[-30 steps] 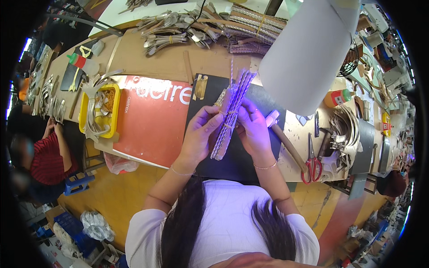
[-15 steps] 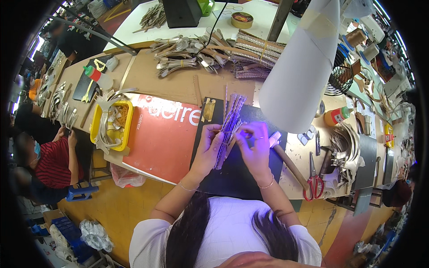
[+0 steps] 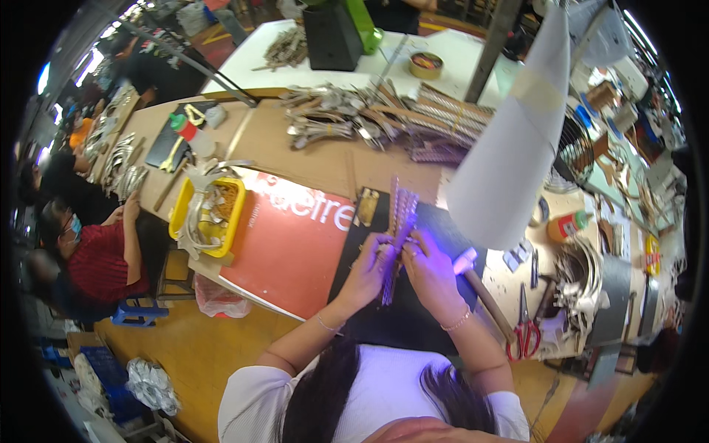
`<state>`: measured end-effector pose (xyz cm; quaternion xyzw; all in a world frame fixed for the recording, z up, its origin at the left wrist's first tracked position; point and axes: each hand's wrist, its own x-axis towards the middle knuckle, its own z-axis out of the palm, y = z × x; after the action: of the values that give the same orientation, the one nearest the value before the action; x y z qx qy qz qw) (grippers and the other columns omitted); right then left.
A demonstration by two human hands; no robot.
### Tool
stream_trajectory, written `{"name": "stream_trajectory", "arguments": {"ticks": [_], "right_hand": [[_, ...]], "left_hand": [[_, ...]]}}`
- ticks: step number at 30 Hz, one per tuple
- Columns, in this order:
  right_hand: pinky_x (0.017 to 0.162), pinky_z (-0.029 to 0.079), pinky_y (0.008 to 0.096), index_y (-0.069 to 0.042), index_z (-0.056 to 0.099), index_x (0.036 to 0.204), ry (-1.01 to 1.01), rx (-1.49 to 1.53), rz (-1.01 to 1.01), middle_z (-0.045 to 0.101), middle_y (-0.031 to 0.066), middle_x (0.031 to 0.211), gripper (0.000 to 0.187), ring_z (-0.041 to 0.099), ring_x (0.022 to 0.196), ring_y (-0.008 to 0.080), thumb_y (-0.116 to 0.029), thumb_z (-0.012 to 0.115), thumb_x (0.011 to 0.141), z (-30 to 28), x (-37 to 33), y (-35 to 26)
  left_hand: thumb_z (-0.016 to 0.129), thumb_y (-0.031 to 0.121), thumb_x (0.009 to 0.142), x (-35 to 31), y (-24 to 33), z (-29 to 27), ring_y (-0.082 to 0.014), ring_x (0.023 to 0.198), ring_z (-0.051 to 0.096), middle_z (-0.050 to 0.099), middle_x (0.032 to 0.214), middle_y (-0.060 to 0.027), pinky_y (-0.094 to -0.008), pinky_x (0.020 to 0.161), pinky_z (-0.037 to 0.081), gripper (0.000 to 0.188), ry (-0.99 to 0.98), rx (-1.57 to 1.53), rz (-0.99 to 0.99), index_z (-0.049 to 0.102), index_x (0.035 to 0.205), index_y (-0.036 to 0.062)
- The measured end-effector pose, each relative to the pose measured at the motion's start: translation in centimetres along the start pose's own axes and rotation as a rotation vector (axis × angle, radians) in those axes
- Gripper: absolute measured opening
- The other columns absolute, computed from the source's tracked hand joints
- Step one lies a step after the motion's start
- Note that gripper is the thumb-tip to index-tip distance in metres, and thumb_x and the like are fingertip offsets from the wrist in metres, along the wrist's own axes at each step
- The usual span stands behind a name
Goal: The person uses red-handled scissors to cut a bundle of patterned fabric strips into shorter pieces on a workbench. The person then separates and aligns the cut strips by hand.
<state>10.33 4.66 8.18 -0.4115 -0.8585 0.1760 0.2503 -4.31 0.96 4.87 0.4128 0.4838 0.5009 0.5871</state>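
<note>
A bundle of thin braided strips (image 3: 403, 205) stands nearly upright between my hands, tinted purple by the light. My left hand (image 3: 367, 272) is closed around its left side, below the middle. From the right, my right hand (image 3: 430, 272) presses in with bent fingers and thumb at the same height, gripping the bundle. Where the fingers meet, the strips are partly covered, and I cannot make out any tie there. Beneath the hands lies a black mat (image 3: 362, 322). A hammer (image 3: 489, 304) rests on the right side of the mat, near my right hand.
A large white paper cone (image 3: 509, 166) hangs close to the right hand. Red-handled scissors (image 3: 524, 336) and a green-capped bottle (image 3: 565, 226) sit to the right. Leftward are a red sheet (image 3: 288, 258) and a yellow basket (image 3: 235, 235). Bundled straps (image 3: 454, 118) lie behind.
The view has shifted, so the bench appears lower and farther right. My right hand's raised, spread fingers have come down and closed against the bundle beside the left hand.
</note>
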Motion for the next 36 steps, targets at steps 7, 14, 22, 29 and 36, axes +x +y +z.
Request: {"name": "stream_trajectory", "arguments": {"ticks": [7, 14, 22, 29, 36], "right_hand": [[0.064, 0.052, 0.0399, 0.002, 0.058, 0.089, -0.013, -0.022, -0.011, 0.055, 0.0156, 0.105, 0.013, 0.062, 0.073, 0.0345, -0.008, 0.062, 0.082, 0.5, 0.7, 0.6], [0.061, 0.051, 0.0354, 0.003, 0.058, 0.091, 0.138, 0.142, 0.071, 0.054, 0.0149, 0.099, 0.023, 0.061, 0.069, 0.0268, -0.008, 0.07, 0.075, 0.7, 1.0, 1.1], [0.056, 0.047, 0.0315, 0.003, 0.058, 0.085, 0.111, 0.273, 0.074, 0.051, 0.0132, 0.098, 0.022, 0.055, 0.06, 0.0209, -0.01, 0.072, 0.075, 0.2, 0.4, 1.5], [0.071, 0.046, 0.0274, 0.004, 0.059, 0.086, -0.135, 0.802, 0.201, 0.048, 0.007, 0.096, 0.016, 0.055, 0.08, 0.0152, -0.009, 0.067, 0.081, 0.3, -0.3, 3.8], [0.063, 0.043, 0.026, -0.002, 0.055, 0.093, -0.242, 1.576, 0.585, 0.049, 0.0033, 0.082, 0.011, 0.051, 0.072, 0.0133, -0.012, 0.057, 0.089, 0.0, -1.5, 4.9]], "left_hand": [[0.038, 0.024, 0.101, 0.4, -0.3, -0.7, -0.0069, 0.084, 0.046, 0.048, 0.092, -0.003, -0.0219, 0.076, 0.041, 0.021, 0.031, 0.257, 0.165, 0.044, 0.109, 0.0044], [0.042, 0.026, 0.1, 0.5, -0.1, 0.1, -0.0073, 0.074, 0.052, 0.051, 0.086, -0.0029, -0.0223, 0.067, 0.046, 0.021, -0.063, 0.003, 0.019, 0.046, 0.104, 0.0057], [0.049, 0.024, 0.097, 0.8, 0.3, 0.6, -0.0071, 0.067, 0.054, 0.053, 0.08, -0.0013, -0.0215, 0.059, 0.046, 0.017, -0.097, -0.086, -0.04, 0.048, 0.101, 0.0074], [0.058, 0.022, 0.093, 0.3, 1.1, -0.8, -0.0068, 0.067, 0.053, 0.053, 0.081, -0.0008, -0.0223, 0.059, 0.045, 0.018, -0.204, 0.049, -0.074, 0.05, 0.1, 0.0071], [0.063, 0.021, 0.089, -0.5, 1.4, -1.6, -0.0083, 0.067, 0.052, 0.05, 0.091, -0.0056, -0.0232, 0.06, 0.045, 0.023, -0.229, 0.219, 0.087, 0.057, 0.098, 0.0008]]}}
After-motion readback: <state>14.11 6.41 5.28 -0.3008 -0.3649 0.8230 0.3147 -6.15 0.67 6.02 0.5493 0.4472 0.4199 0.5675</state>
